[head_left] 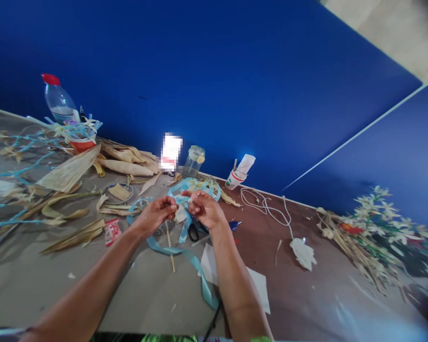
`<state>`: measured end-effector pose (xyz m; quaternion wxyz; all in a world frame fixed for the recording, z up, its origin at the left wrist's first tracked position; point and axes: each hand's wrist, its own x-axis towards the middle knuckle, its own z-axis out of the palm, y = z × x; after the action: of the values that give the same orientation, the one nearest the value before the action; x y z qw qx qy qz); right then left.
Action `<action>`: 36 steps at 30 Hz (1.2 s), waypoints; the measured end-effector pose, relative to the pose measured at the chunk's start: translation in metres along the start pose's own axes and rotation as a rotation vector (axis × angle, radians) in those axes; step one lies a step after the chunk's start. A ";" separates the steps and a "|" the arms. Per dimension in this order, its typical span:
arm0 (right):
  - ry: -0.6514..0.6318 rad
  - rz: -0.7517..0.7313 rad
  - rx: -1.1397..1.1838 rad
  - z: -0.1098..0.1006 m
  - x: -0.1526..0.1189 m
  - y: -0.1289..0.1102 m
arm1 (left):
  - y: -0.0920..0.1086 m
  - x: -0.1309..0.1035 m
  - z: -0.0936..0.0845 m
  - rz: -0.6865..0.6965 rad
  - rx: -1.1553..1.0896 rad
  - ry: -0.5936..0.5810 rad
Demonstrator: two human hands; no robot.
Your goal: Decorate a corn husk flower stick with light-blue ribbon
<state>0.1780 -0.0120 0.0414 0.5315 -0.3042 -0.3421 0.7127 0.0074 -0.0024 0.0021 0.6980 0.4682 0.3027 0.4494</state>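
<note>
My left hand [158,214] is closed above the middle of the table, thumb and fingertips pinched together on something too small to make out. Just to its right, my right hand [204,208] has its index finger stretched toward the left one and the other fingers partly bent. Light blue ribbon [194,261] lies in loops behind and below both hands and trails toward the front edge. Below the fingers are dark scissors [193,232], partly hidden, and a thin stick [170,247].
Dried husks [124,161], a red-capped bottle [60,100] and a red candy packet [112,232] are on the left. Behind stand a glass jar [194,161] and a cup [235,179]. A white cable [267,206] and a bunch of white flowers [385,213] lie right.
</note>
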 end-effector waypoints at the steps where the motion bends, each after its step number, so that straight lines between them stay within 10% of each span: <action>1: -0.023 0.023 -0.008 0.002 0.000 0.002 | 0.000 0.000 0.001 -0.005 -0.015 -0.003; 26: 0.033 -0.092 0.190 -0.002 0.003 -0.006 | 0.004 -0.006 0.001 -0.296 -0.016 -0.115; 36: 0.070 -0.141 0.174 -0.003 0.002 -0.013 | 0.008 -0.005 0.002 -0.130 -0.066 -0.025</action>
<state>0.1870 -0.0075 0.0504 0.6161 -0.2568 -0.2810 0.6896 0.0037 -0.0066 0.0105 0.7447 0.4297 0.3086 0.4068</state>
